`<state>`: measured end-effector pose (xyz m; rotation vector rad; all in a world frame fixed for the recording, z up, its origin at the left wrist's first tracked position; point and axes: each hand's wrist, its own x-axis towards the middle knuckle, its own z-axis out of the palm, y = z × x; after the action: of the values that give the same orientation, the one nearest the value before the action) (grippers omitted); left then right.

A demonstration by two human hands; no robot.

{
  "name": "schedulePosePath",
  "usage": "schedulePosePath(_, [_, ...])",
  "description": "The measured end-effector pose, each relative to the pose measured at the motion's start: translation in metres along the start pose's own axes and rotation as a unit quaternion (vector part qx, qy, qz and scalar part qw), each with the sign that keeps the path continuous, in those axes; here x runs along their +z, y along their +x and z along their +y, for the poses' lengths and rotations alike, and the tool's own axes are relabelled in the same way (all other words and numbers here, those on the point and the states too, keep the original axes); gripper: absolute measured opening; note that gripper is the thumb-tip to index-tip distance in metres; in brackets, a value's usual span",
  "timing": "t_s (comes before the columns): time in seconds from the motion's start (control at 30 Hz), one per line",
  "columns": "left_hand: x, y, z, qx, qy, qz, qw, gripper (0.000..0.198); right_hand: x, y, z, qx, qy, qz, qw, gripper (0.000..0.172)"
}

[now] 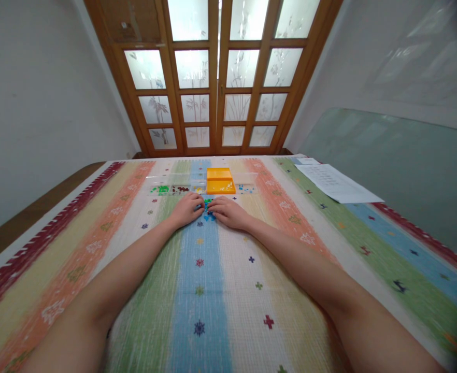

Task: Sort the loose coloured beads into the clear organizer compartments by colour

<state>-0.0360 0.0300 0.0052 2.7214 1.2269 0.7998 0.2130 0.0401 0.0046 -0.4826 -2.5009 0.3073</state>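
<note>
Both hands meet at the middle of the table around a small cluster of green and blue toy building bricks (209,204). My left hand (188,209) is closed, its fingertips against the cluster's left side. From the other side my right hand (228,211) has its fingers curled and pressed together on the same bricks. The fingers partly hide the cluster, so its shape is unclear. Just beyond the hands stands an orange box (220,173), its lid raised, with small pale pieces inside.
A clear compartment case lies on both sides of the orange box, holding green pieces (160,189), dark brown pieces (180,189) and blue pieces (245,189). Printed sheets (335,182) lie at the right on the striped tablecloth (199,311). Glazed wooden doors (216,93) stand beyond.
</note>
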Motion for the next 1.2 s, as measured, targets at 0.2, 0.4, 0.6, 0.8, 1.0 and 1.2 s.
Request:
schedulePosePath(0.2, [0.001, -0.001, -0.004, -0.021, 0.012, 0.011, 1.0, 0.01, -0.002, 0.002, -0.006, -0.018, -0.03, -0.025, 0.999, 0.026])
schedulePosePath(0.4, [0.001, -0.002, -0.008, -0.045, 0.018, 0.023, 0.999, 0.013, -0.003, 0.003, -0.013, -0.008, -0.053, -0.043, 0.998, 0.025])
schedulePosePath(0.6, [0.002, -0.003, -0.009, -0.051, 0.02, 0.023, 0.998, 0.014, -0.006, 0.002, -0.015, 0.028, -0.085, -0.028, 0.996, 0.023])
schedulePosePath(0.8, [0.002, -0.002, -0.009, -0.047, 0.025, 0.02, 0.998, 0.015, -0.004, 0.002, -0.015, -0.008, -0.067, -0.045, 0.997, 0.028])
schedulePosePath(1.0, [0.003, -0.002, -0.01, -0.045, 0.013, 0.025, 0.999, 0.015, 0.001, 0.002, -0.012, -0.014, -0.073, -0.054, 0.996, 0.03])
schedulePosePath(1.2, [-0.001, -0.001, -0.004, -0.022, -0.016, 0.011, 1.0, 0.018, 0.003, 0.002, -0.011, -0.008, -0.074, -0.052, 0.996, 0.03])
